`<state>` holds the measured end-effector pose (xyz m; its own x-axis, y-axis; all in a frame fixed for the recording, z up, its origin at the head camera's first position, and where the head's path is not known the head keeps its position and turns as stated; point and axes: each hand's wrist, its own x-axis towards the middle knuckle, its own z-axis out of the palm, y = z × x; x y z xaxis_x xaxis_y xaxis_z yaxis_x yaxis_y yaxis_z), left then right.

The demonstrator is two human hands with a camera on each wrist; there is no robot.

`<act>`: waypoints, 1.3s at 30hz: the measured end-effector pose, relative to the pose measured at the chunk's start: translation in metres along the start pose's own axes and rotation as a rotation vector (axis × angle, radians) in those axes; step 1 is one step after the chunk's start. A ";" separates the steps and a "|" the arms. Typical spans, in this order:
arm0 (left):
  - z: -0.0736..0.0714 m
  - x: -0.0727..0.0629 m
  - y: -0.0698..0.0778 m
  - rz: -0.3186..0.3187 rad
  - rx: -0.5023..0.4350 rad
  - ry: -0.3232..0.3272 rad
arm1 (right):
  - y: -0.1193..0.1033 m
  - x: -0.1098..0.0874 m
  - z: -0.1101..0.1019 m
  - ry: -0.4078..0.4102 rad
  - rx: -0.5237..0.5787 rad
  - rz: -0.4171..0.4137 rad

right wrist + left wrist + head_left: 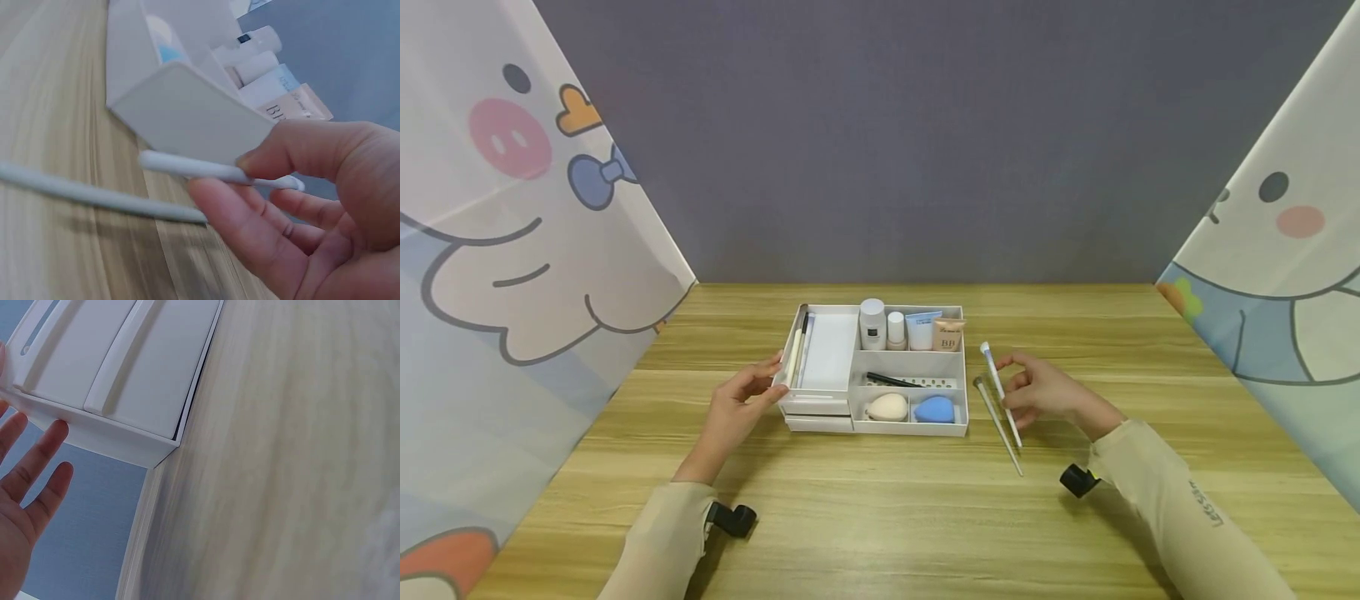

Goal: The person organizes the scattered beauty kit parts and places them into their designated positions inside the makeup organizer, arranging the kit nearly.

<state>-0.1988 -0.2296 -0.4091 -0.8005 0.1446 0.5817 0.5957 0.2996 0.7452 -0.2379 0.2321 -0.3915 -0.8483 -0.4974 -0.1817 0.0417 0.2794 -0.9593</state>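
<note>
A white desktop organizer (910,363) stands on the wooden table. My left hand (741,400) rests at its left side, thumb by the front corner. In the left wrist view, extended fingers (47,450) touch the side wall beside the drawers (125,356). My right hand (1037,390) pinches a white makeup brush (1002,396) between thumb and fingers, right of the organizer. Its bristle end points away from me, and the handle (187,167) shows in the right wrist view. Just left of it a second, greyish brush (1000,429) lies slanted; its handle is blurred in the right wrist view.
The organizer's back row holds a white bottle (872,325), a smaller bottle (896,331), a pale blue tube (922,331) and a BB tube (947,335). In front are a black pencil (893,380), a cream sponge (888,407) and a blue sponge (935,409). Slim sticks (797,350) stand at left.
</note>
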 end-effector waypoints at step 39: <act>0.002 0.001 0.004 0.001 0.004 0.013 | -0.027 0.014 0.051 0.055 0.408 -0.137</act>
<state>-0.1973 -0.2267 -0.4065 -0.7990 0.1331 0.5865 0.5962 0.3036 0.7433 -0.2240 0.1762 -0.3789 -0.8868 -0.4599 -0.0452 0.1226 -0.1398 -0.9826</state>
